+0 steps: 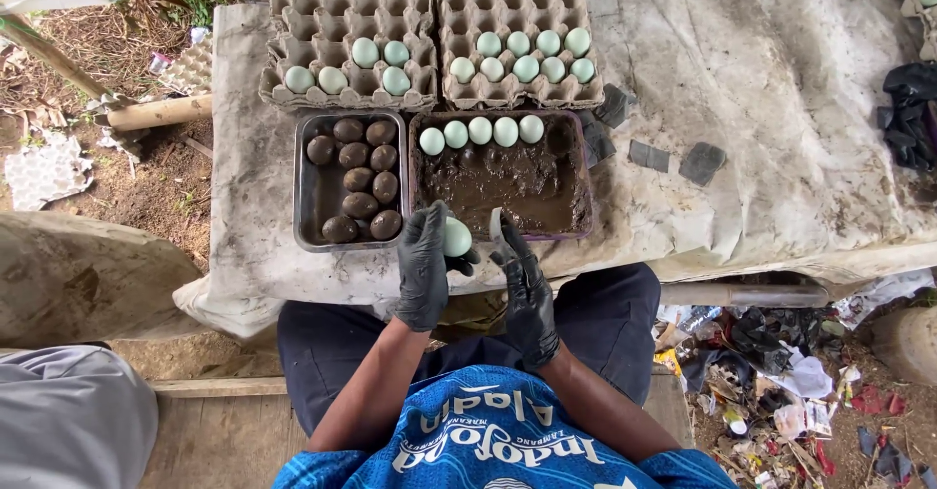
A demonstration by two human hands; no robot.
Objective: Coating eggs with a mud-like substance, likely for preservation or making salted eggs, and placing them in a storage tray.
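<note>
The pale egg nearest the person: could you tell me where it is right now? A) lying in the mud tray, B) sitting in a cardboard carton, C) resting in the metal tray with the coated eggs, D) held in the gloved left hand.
D: the pale egg sits in the black-gloved left hand, raised just in front of the mud tray, with the right hand beside it.

Egg (457, 237) half hidden behind left hand (423, 266) fingers; top egg cartons (351, 35) cut off by frame edge.
</note>
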